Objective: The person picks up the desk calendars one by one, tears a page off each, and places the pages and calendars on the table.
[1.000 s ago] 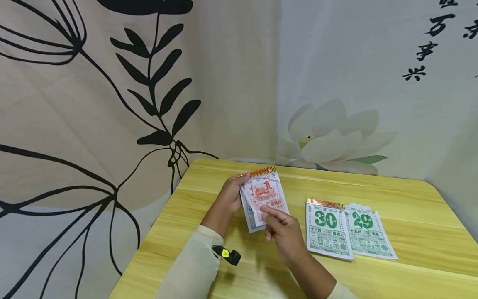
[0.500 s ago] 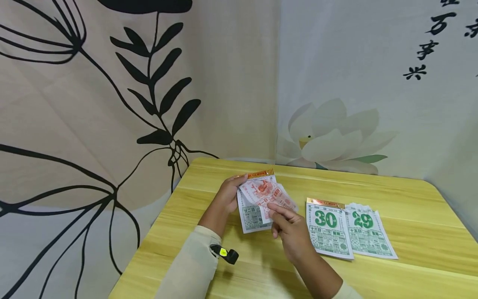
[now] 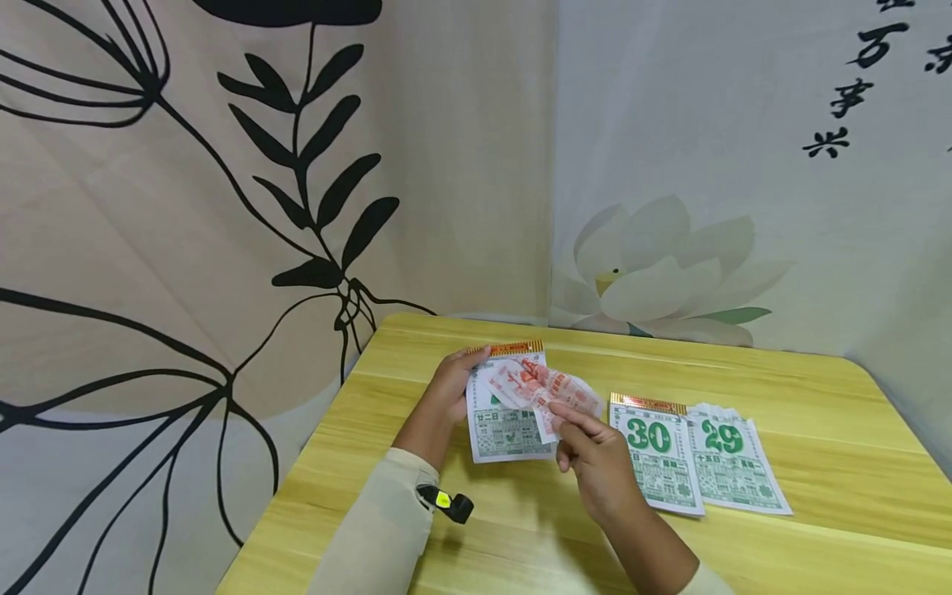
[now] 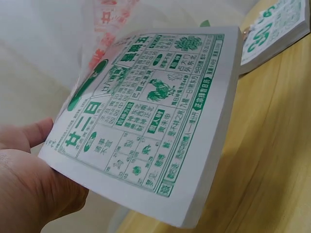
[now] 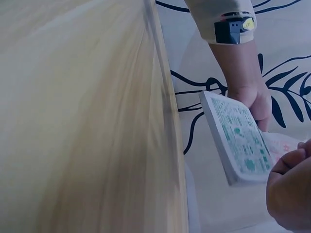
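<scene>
As we look at the centre of the frame, a bit below mid-height, we see the left hand (image 3: 449, 384) holding a calendar pad (image 3: 513, 446) by its upper L edge, thumb on top by the red-and-gold strip (image 3: 516, 348). Its grip is curled round the pad, which tilts up off the desk (image 3: 833, 430); in the left-wrist view we get green print, incl. a rooster (image 4: 161, 92), plus the thick page edge.

Just R of that, the right hand (image 3: 598, 463) has its grip pinching a thin red-printed sheet (image 3: 561, 388) (creased and bunched, so we can't read it all). The sheet lies across the pad's upper R part; whether it's joined to the strip, we can't tell.

R of centre, we've a second pad (image 3: 658, 463) w/ a big green 30, overlapping the L edge of a green 29 page (image 3: 744, 471) w/ a ragged top.

Lower centre, we spot a black wrist cam (image 3: 461, 510) on the left sleeve (image 3: 379, 529). Behind, we see a pale backdrop (image 3: 461, 165) w/ black leaves (image 3: 332, 130) upper L, a pale lotus (image 3: 692, 285) R of centre & black chars. (image 3: 849, 97) upper R.
</scene>
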`<action>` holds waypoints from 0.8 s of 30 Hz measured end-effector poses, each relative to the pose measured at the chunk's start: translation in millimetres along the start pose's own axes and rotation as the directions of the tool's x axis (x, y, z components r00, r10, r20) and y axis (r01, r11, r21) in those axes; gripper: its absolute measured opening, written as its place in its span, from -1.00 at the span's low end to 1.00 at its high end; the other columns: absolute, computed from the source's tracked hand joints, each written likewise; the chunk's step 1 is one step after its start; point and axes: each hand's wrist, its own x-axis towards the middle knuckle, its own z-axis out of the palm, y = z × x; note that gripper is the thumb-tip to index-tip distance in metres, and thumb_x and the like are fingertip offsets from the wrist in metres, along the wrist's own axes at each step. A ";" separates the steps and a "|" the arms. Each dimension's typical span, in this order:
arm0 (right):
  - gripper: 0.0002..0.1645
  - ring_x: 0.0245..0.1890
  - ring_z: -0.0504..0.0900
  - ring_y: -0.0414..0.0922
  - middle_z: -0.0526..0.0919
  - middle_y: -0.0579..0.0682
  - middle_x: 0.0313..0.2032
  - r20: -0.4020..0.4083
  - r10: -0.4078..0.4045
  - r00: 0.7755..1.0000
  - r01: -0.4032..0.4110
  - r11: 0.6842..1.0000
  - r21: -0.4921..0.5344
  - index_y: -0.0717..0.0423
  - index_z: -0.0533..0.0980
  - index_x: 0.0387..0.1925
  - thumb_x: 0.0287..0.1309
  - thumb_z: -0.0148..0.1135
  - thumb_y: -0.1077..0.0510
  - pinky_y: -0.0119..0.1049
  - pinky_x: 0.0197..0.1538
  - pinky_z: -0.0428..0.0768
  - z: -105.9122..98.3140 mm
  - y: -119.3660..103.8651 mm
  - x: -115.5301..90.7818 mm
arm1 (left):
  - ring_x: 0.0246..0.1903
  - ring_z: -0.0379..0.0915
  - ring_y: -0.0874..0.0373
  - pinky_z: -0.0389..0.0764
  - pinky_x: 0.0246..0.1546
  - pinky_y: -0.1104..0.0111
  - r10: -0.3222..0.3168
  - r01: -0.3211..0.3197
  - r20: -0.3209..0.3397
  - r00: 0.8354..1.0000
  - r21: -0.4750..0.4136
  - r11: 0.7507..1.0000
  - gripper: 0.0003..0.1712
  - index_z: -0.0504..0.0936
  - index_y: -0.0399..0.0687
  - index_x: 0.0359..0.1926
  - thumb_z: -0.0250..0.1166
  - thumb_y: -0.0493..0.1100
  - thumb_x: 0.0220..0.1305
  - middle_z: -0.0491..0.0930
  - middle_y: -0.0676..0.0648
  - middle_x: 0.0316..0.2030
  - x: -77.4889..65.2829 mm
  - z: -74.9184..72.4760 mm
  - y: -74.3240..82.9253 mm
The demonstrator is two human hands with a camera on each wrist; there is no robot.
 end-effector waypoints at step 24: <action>-0.71 -0.53 0.54 -0.26 0.81 -0.23 -0.03 -0.073 -0.058 0.996 0.057 0.998 -0.012 0.17 0.76 0.17 0.54 0.31 0.26 -0.46 -0.40 0.59 -37.8 -12.6 7.3 | -0.05 0.85 -0.07 0.87 -0.04 0.12 -0.083 0.082 0.010 0.997 0.049 0.995 -0.57 0.59 -0.10 0.28 0.32 0.04 0.60 0.79 -0.19 0.06 -5.2 -11.0 8.7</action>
